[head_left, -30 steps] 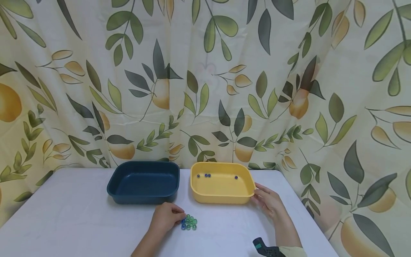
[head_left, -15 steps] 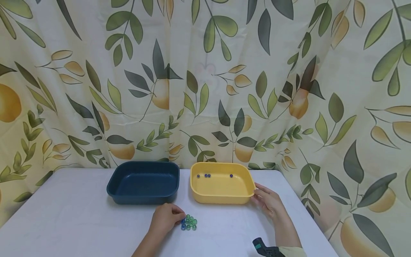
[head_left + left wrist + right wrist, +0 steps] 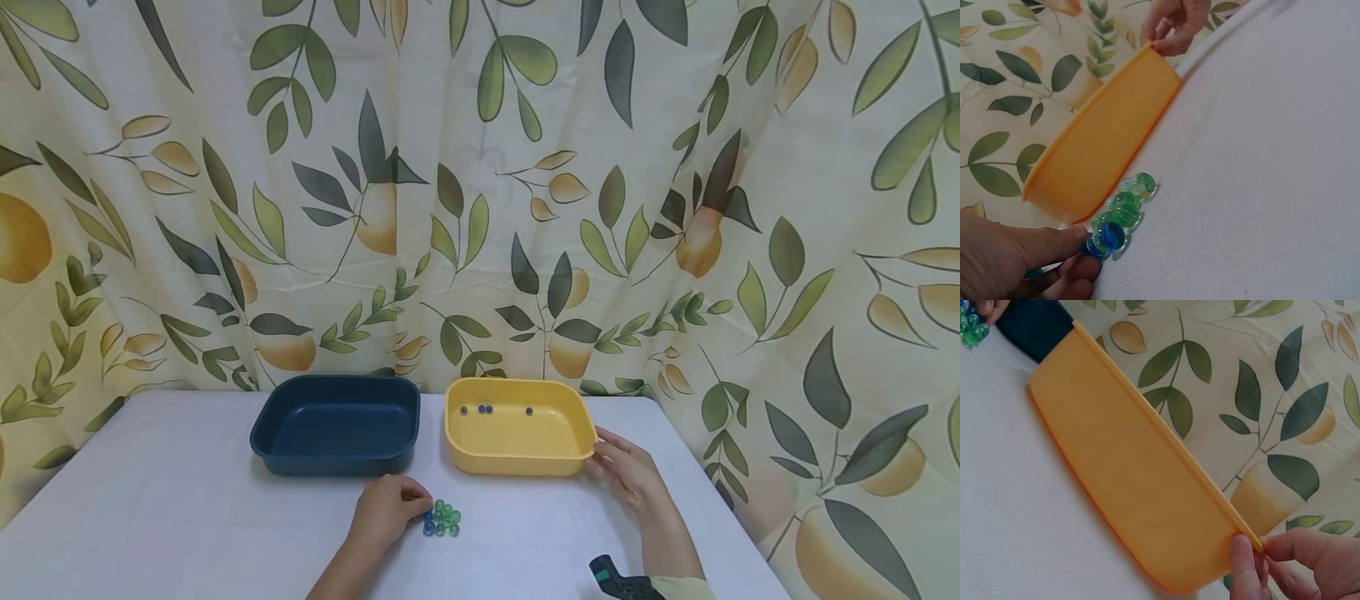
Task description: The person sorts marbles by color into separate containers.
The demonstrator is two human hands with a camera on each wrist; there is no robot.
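Note:
My left hand (image 3: pixel 386 508) is at the left side of a cluster of green and blue glass marbles (image 3: pixel 441 518) on the table. In the left wrist view, its thumb and fingertips close on a blue marble (image 3: pixel 1091 244) at the cluster's near end, mostly hidden behind a second blue one. To the right, my right hand (image 3: pixel 630 475) pinches the right rim of a yellow tray (image 3: pixel 517 465), thumb and fingers on either side of the wall. Several small dark-blue marbles (image 3: pixel 486 409) lie inside that tray, apart from one another except for a pair.
A dark-blue tray (image 3: pixel 333 465) stands left of the yellow one at the back of the white-covered table (image 3: pixel 187 517). Behind them hangs a leaf-and-fruit patterned curtain (image 3: pixel 480 200). A black device (image 3: pixel 626 579) is beside the right forearm.
One dark-blue marble in the yellow tray has rolled leftward, toward the pair. Both hands have stayed nearly still, the right one on the tray's rim and the left one at the cluster.

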